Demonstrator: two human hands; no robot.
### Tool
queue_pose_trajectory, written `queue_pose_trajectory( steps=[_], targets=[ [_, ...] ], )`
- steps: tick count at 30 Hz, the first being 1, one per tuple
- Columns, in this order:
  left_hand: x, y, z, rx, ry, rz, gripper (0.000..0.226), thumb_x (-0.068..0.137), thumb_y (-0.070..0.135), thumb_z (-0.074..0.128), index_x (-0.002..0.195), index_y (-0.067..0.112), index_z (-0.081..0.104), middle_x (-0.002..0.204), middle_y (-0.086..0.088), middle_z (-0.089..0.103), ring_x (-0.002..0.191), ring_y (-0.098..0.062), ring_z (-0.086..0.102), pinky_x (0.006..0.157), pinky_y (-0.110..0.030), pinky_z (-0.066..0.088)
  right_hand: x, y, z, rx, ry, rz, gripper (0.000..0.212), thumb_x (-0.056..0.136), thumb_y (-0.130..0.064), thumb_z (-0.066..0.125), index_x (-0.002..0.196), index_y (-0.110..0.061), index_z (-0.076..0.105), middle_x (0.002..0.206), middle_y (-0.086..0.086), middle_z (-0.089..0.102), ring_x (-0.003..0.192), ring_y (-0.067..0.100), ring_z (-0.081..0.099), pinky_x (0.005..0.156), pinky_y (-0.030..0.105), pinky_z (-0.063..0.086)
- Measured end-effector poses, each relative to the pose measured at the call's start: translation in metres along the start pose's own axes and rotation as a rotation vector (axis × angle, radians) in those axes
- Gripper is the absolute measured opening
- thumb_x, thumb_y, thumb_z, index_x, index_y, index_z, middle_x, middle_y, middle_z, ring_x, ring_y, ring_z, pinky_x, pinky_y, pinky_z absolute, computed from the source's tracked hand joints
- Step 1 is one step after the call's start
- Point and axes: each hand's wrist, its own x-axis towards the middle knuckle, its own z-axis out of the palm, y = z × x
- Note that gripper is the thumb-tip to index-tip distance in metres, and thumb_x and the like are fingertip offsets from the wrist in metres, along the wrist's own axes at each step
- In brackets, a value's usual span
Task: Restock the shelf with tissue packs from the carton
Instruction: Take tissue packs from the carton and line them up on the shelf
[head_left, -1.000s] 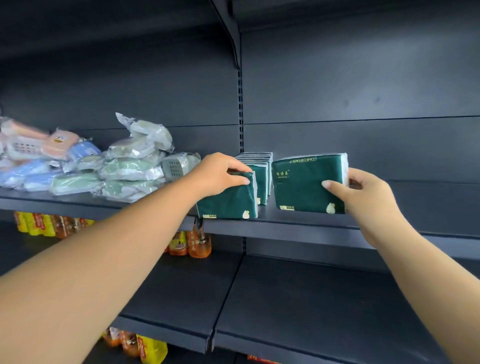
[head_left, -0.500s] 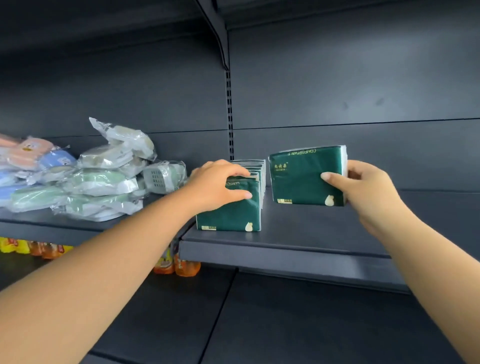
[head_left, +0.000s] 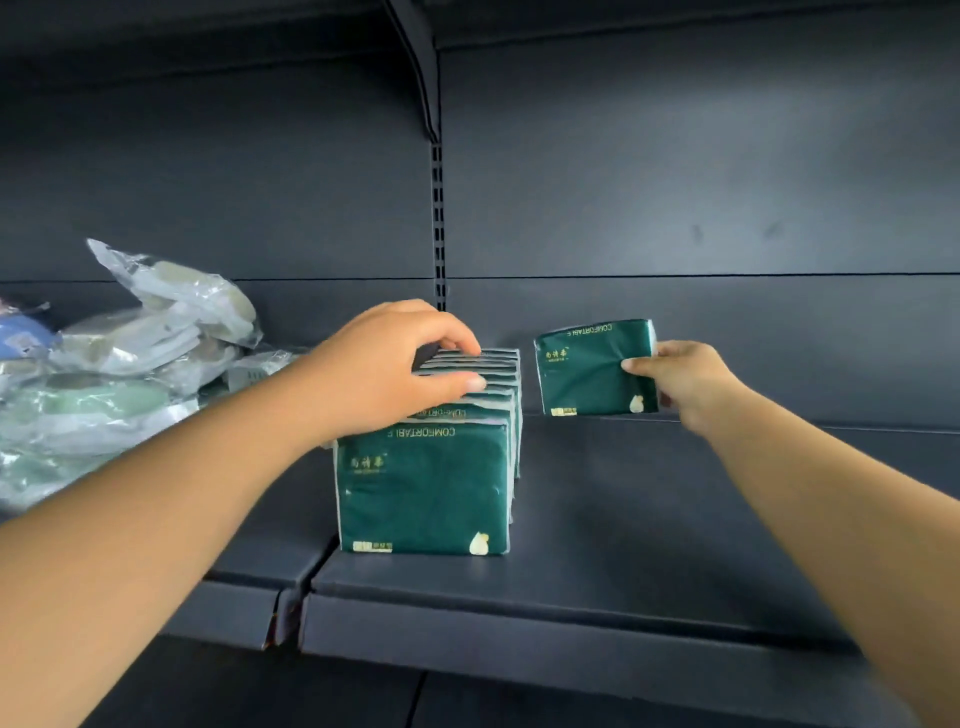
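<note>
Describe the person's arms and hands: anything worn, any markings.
Both forearms are bare up to the frame edge, with no sleeves showing. The left hand and the right hand wear no gloves, and no rings, watch or bands show. Fingernails look short and unpainted. No marks are visible.

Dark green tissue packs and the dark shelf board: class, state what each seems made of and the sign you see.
Dark green tissue packs: thin glossy plastic film, likely over soft paper; the wrap creases and shows pale sealed edges. Dark shelf board: probably painted sheet metal, matt; its front edge is folded and the slotted upright behind suggests steel.
</note>
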Motion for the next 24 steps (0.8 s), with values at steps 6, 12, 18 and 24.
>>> queue_pose_trajectory(
  steps=[6,12,18,24],
  targets=[
    [0.035,-0.018,0.009,-0.008,-0.027,-0.026,0.004,0.087,0.038,0.055,0.082,0.039,0.056,0.091,0.021,0.058,0.090,0.002,0.051,0.078,-0.009,0.036,0.052,0.018,0.033,-0.236,0.027,-0.003,0.021,0.083,-0.010,0.067,0.102,-0.002,0.067,0.097,0.016,0.067,0.084,0.029,0.062,0.073,0.038,0.048],
    [0.056,-0.034,0.014,-0.056,-0.051,-0.048,0.012,0.086,0.039,0.056,0.085,0.031,0.065,0.087,0.020,0.064,0.087,0.005,0.056,0.079,-0.012,0.041,0.072,0.033,0.050,-0.403,0.083,-0.005,0.022,0.086,-0.014,0.063,0.105,-0.004,0.067,0.089,0.012,0.066,0.077,0.026,0.060,0.072,0.029,0.045],
    [0.073,-0.035,0.024,-0.022,-0.122,-0.016,0.016,0.088,0.039,0.054,0.091,0.028,0.066,0.091,0.015,0.066,0.089,-0.003,0.058,0.081,-0.019,0.040,0.080,0.043,0.062,-0.472,0.140,0.024,0.027,0.086,-0.016,0.063,0.110,-0.004,0.062,0.089,0.010,0.067,0.085,0.025,0.061,0.066,0.024,0.039],
    [0.075,-0.033,0.018,-0.039,-0.117,-0.012,0.014,0.087,0.041,0.054,0.086,0.032,0.064,0.088,0.017,0.064,0.086,0.001,0.056,0.078,-0.017,0.042,0.072,0.039,0.063,-0.532,0.199,0.107,0.046,0.089,-0.019,0.062,0.124,0.000,0.040,0.124,0.016,0.052,0.115,0.032,0.052,0.075,0.029,0.035]
  ],
)
